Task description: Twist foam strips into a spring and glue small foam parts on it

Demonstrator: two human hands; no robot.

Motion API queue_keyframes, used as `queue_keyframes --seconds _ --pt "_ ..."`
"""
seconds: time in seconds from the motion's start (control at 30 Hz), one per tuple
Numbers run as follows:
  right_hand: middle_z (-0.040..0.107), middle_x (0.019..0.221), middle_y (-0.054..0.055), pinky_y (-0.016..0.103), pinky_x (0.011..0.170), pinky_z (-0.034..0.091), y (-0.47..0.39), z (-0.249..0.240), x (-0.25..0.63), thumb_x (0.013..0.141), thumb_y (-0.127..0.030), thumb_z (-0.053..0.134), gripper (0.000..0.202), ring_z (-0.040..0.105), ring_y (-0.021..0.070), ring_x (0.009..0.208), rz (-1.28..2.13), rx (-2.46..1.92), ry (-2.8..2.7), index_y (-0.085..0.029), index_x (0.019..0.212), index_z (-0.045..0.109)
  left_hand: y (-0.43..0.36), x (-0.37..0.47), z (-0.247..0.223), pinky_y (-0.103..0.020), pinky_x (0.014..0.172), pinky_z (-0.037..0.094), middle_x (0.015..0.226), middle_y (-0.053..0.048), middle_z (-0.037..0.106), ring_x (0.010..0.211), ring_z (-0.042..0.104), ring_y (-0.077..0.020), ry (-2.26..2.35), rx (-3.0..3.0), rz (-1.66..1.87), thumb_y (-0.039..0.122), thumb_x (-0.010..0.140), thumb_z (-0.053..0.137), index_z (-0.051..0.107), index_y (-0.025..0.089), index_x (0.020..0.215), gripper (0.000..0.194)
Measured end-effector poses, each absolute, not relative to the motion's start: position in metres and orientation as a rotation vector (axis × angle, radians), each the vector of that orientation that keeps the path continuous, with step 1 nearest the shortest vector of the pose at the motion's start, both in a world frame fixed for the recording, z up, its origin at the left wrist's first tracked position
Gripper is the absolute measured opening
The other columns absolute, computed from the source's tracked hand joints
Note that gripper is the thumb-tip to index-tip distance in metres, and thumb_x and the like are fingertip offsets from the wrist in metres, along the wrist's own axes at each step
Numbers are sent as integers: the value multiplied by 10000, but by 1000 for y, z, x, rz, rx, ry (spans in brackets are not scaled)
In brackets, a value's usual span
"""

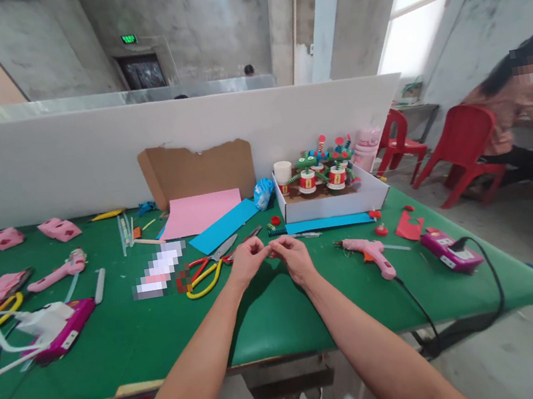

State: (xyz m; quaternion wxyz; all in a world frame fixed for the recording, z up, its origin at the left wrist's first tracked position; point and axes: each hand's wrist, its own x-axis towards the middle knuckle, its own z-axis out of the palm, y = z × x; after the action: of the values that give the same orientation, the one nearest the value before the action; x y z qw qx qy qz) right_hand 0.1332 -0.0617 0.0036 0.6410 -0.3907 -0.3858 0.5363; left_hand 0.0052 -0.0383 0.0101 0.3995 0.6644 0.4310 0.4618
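Observation:
My left hand point(249, 258) and my right hand point(294, 257) meet fingertip to fingertip above the green tabletop point(276, 326). Both are closed in a pinch; whatever lies between the fingers is too small or hidden to make out. Just left of my left hand lie scissors with yellow and red handles point(207, 281), partly overlapping a red-handled tool. Beyond my hands are a blue paper strip point(224, 226), a small red ring point(275, 221) and a dark coiled strip point(278, 232). A pink glue gun point(368, 252) rests to the right of my right hand.
A white box point(335, 205) holds paper-cup figures and cups. Pink paper point(205, 212) leans near a cardboard piece point(201, 169). Purple power strips point(452, 252) with cords sit at both sides. A white partition point(63, 164) stands behind; a person point(516, 99) sits at far right.

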Motion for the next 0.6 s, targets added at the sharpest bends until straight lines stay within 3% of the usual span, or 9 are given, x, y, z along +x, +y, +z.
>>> queue_keyframes --seconds 0.27,0.6 --pt "570 507 -47 236 523 457 -57 2 136 528 -435 814 321 491 78 469 1229 -878 -733 -181 571 623 -38 6 10 -213 464 247 486 73 375 479 322 -74 1083 1661 1157 541 674 661 422 188 556 442" --pt "628 584 -13 277 608 505 -59 4 134 591 -431 768 276 553 108 538 1300 -915 -804 -176 649 681 -36 4 9 -210 454 250 471 76 388 459 323 -71 1084 1596 1156 547 667 670 430 189 563 444"
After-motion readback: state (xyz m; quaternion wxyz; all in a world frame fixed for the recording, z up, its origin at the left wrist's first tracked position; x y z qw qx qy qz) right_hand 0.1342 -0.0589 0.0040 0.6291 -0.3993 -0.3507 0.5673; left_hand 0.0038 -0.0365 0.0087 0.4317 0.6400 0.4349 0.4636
